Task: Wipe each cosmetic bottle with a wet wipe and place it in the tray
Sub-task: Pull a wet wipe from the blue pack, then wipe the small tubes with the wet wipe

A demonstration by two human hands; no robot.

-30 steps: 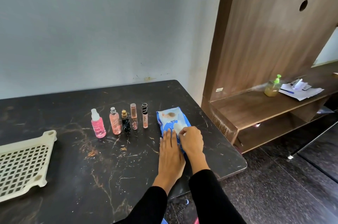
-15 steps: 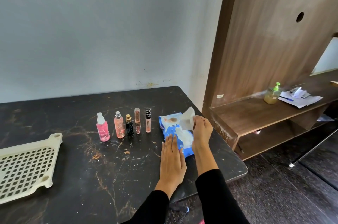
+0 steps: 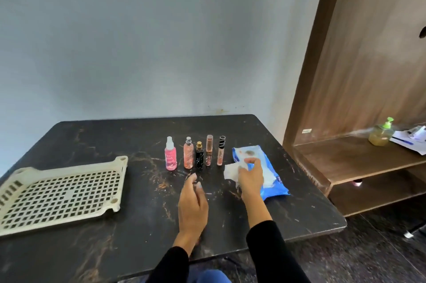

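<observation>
**Right hand holds a wet wipe beside a row of five cosmetic bottles**

A dark marbled table (image 3: pixel 115 248) seen from above, from the wearer's own viewpoint, with a pale wall behind it. Two arms in black sleeves reach forward from the near edge.

The right hand (image 3: pixel 250 178) pinches a white wet wipe (image 3: pixel 231 173), fingers curled around it, over the left edge of a blue wipes packet (image 3: pixel 268 181) that lies flat on the table's right side.

The left hand (image 3: pixel 192 204) hovers over the table in front of the bottles, fingers loosely extended toward them and holding nothing. Motion blur hides whether the fingertips touch anything.

Five small bottles stand upright in a row just left of the packet. From left to right: a pink spray bottle (image 3: pixel 170 155), a peach bottle with a silver cap (image 3: pixel 188 154), a short black bottle with a gold cap (image 3: pixel 199 158), a slim clear tube with a pink cap (image 3: pixel 209 152), and a slim tube with a black cap (image 3: pixel 221 152).

A cream perforated tray (image 3: pixel 122 162) lies at the table's left, well apart from the bottles.

To the right stands a wooden shelf unit (image 3: pixel 345 160) holding a pump bottle of yellow liquid (image 3: pixel 380 135) and some papers (image 3: pixel 409 142).
</observation>
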